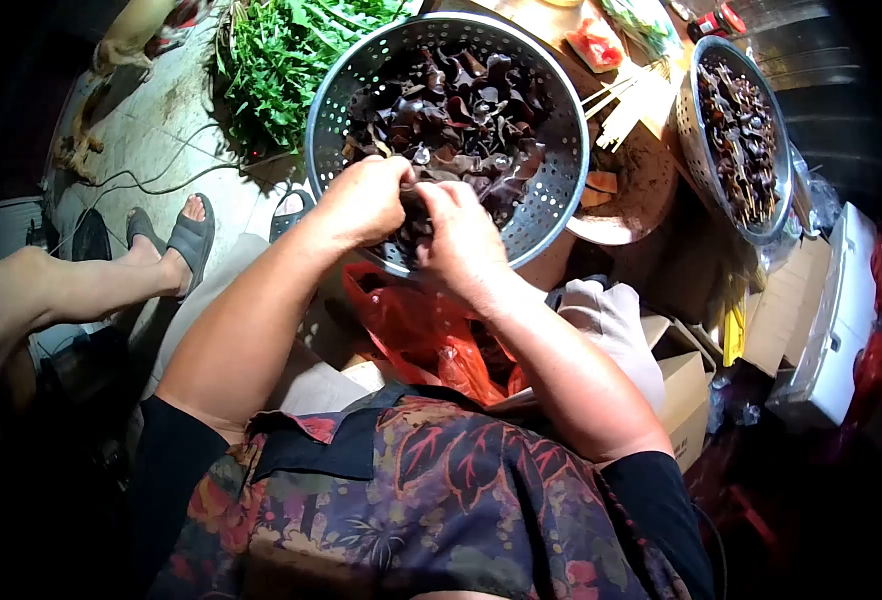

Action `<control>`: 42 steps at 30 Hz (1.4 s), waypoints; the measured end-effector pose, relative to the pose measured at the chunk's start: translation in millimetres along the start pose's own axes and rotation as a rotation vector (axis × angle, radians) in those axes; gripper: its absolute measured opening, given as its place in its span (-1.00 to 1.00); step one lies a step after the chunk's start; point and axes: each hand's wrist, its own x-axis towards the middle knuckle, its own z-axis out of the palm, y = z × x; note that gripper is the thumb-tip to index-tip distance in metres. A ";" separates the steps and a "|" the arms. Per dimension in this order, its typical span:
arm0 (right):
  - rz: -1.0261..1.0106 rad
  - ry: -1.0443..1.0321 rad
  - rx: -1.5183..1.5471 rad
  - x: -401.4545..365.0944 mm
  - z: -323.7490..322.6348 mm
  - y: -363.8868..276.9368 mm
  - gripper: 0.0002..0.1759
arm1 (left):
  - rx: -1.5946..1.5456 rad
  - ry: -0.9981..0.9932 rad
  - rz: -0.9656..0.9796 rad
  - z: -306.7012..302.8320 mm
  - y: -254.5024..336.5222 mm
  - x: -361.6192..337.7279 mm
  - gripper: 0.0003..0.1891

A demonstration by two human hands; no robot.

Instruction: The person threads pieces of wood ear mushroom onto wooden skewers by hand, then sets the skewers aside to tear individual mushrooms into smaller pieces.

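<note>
A large metal colander (559,105) holds a heap of dark, wavy pieces that look like wood ear fungus (461,100). Over its near edge my left hand (366,198) is closed in a pinch, with the fingertips close to those of my right hand (454,232). The right hand's fingers are curled together as well. Dark pieces show between and below the two hands, but what each hand pinches is too small and hidden to name. Below the colander, a red plastic bag (431,325) lies open between my knees.
Leafy greens (276,85) lie at the upper left. Wooden skewers (626,110) and a round pan (626,205) are right of the colander. Farther right are a second colander (696,120) with skewered dark pieces, cardboard (786,305) and a white foam box (841,320). Another person's legs (81,285) are at left.
</note>
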 end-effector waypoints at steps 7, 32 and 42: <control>0.049 -0.051 -0.110 7.1 -38.8 0.3 -0.55 | 0.204 -0.062 0.103 2.7 13.3 -7.0 -0.45; 0.188 0.403 0.368 9.3 -92.6 31.0 -0.73 | 0.040 0.072 0.229 16.9 24.8 7.0 -0.49; 0.180 0.156 0.159 -5.9 -90.7 21.2 -0.62 | -0.571 0.001 -0.102 -4.0 25.1 20.9 -0.83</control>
